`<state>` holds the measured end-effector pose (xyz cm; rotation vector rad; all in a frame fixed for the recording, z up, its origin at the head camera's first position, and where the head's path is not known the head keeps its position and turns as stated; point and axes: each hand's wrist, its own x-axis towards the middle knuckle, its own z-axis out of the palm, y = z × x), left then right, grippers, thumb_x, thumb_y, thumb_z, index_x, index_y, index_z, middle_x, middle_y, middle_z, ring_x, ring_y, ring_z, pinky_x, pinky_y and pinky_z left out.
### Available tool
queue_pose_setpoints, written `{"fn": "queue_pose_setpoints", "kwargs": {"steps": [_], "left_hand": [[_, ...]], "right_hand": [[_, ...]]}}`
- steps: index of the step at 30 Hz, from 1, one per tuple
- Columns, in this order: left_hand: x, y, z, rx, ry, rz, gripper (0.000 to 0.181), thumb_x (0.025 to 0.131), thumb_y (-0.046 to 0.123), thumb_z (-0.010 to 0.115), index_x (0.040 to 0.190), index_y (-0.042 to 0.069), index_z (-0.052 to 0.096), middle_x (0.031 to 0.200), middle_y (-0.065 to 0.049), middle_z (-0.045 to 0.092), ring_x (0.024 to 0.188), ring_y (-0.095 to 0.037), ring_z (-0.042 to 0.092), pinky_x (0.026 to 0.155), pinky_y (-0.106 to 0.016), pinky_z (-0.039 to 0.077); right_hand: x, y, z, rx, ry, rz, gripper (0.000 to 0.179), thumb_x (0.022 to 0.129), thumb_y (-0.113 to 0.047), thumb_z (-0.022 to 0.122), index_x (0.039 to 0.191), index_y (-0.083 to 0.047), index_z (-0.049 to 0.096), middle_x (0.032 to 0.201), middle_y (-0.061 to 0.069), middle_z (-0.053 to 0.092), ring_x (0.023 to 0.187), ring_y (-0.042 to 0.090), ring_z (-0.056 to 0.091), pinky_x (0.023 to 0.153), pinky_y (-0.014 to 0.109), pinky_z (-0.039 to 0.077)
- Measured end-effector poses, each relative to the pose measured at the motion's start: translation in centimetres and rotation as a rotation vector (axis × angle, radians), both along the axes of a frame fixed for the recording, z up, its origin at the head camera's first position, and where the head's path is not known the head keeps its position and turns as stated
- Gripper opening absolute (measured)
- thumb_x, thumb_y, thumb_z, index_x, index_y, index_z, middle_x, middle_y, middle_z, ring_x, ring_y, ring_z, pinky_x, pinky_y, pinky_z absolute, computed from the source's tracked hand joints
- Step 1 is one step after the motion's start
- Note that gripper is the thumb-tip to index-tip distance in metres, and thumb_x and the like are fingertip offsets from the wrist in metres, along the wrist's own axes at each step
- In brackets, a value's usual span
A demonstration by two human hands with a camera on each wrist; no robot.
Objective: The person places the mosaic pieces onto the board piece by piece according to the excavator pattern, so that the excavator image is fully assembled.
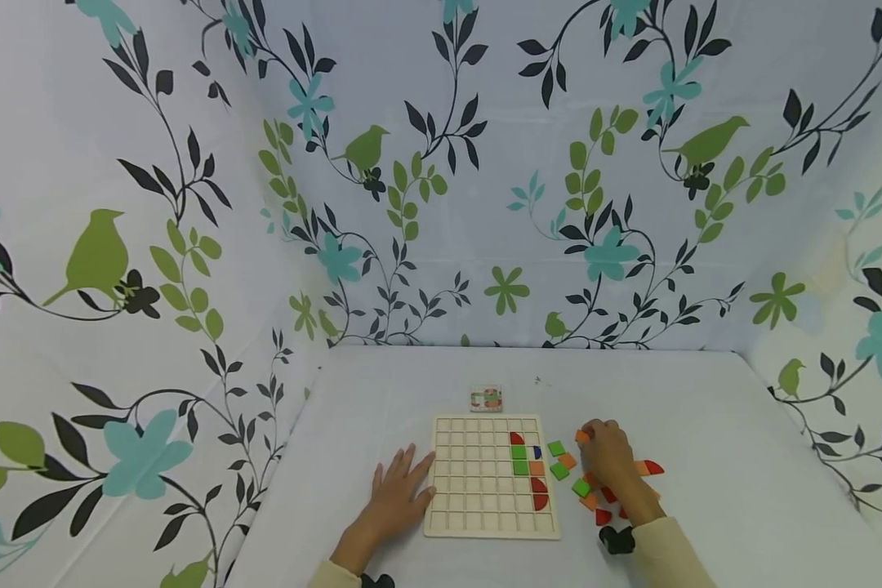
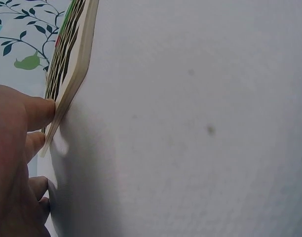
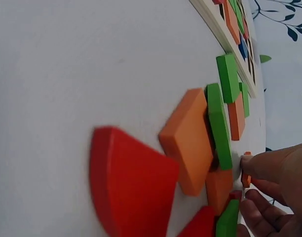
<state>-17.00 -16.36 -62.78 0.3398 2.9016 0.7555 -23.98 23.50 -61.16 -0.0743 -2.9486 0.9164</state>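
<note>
A wooden grid board (image 1: 474, 523) lies on the white table, with red, green, orange and blue pieces set in cells on its right side. My left hand (image 1: 398, 498) is spread flat, its fingertips and thumb at the board's left edge; the left wrist view shows the fingers (image 2: 40, 112) against the board's side. To the right of the board, my right hand (image 1: 608, 453) pinches an orange square tile (image 3: 246, 177) between thumb and fingers, close over the table. Beneath and around that hand lie loose pieces, among them a green tile (image 1: 581, 487) and a red quarter-round piece (image 3: 136, 182).
A small printed card (image 1: 486, 398) lies beyond the board's far edge. More loose pieces, such as a green tile (image 1: 555, 448), lie between the board and my right hand. Patterned cloth (image 1: 426, 269) hangs behind the table and at both sides.
</note>
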Motion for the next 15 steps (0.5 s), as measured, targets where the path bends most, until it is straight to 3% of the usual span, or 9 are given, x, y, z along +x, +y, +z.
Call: {"fn": "queue_pose_setpoints", "kwargs": {"steps": [7, 15], "left_hand": [[-0.15, -0.05, -0.4, -0.002, 0.005, -0.003, 0.059, 0.107, 0.039, 0.058, 0.161, 0.022, 0.045, 0.172, -0.022, 0.027, 0.159, -0.048, 0.021, 0.119, -0.081, 0.009], [-0.02, 0.01, -0.21, -0.002, 0.005, -0.001, 0.059, 0.107, 0.039, 0.057, 0.161, 0.022, 0.045, 0.172, -0.022, 0.027, 0.159, -0.048, 0.021, 0.12, -0.081, 0.008]], "right_hand": [[-0.54, -0.74, -0.16, -0.045, -0.001, 0.052, 0.03, 0.097, -0.006, 0.068, 0.125, 0.006, 0.065, 0.117, 0.027, 0.062, 0.103, 0.038, 0.061, 0.09, 0.058, 0.056], [-0.53, -1.08, -0.22, -0.017, -0.008, 0.087, 0.028, 0.099, -0.01, 0.072, 0.122, 0.004, 0.066, 0.121, 0.025, 0.059, 0.101, 0.034, 0.057, 0.095, 0.057, 0.055]]}}
